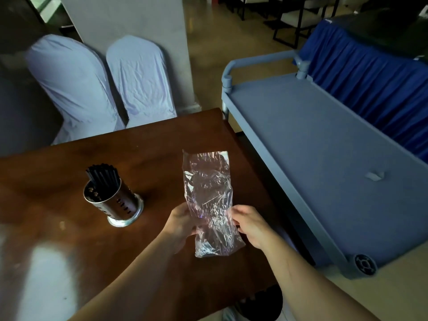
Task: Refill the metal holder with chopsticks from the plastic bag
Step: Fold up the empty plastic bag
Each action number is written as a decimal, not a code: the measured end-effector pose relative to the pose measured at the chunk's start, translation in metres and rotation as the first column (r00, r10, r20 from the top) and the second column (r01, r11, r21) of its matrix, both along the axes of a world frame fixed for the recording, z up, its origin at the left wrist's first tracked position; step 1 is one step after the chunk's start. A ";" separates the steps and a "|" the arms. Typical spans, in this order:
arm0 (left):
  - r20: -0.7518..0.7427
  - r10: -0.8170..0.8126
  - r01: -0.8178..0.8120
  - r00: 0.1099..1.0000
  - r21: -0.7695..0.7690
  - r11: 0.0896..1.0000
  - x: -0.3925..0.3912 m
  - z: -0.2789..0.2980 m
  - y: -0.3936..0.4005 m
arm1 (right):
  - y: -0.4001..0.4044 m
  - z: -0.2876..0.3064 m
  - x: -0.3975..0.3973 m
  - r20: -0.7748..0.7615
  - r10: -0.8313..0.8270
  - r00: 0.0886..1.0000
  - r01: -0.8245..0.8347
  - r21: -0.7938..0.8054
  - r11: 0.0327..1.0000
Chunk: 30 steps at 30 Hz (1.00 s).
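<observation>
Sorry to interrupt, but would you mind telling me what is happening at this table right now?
A person is holding a clear plastic bag above the wooden table, the left hand and right hand each gripping one side. The bag looks empty. To its left, the metal holder stands on the table with dark chopsticks in it. A grey cart is parked to the right.

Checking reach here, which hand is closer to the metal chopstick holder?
Left. The left hand grips the plastic bag just right of the metal holder; the right hand grips the bag's far side.
</observation>
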State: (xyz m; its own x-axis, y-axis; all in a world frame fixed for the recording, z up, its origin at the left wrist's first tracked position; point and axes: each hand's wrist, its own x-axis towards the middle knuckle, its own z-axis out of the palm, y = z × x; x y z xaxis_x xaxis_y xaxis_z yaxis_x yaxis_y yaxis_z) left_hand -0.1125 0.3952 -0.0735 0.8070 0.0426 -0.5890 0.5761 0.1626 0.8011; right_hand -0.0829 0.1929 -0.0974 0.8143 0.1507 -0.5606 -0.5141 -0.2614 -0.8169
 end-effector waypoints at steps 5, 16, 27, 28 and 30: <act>0.125 -0.033 0.033 0.992 0.006 0.999 -0.004 0.033 0.020 | 0.016 0.037 -0.009 0.129 -0.017 0.991 0.007 0.076 0.997; 0.359 -0.074 0.121 0.930 -0.110 0.987 -0.032 0.092 0.058 | 0.043 0.114 -0.059 0.293 -0.177 0.940 0.085 0.302 0.949; 0.578 -0.143 0.220 0.804 -0.065 0.973 -0.057 0.149 0.080 | 0.030 0.165 -0.074 0.676 -0.177 0.715 0.148 0.102 0.984; 0.578 -0.152 0.234 0.801 -0.070 0.970 -0.058 0.153 0.083 | 0.031 0.168 -0.073 0.699 -0.173 0.693 0.159 0.086 0.984; 0.568 -0.177 0.298 0.803 -0.127 0.946 -0.060 0.161 0.086 | 0.030 0.177 -0.072 0.734 -0.173 0.657 0.164 0.085 0.983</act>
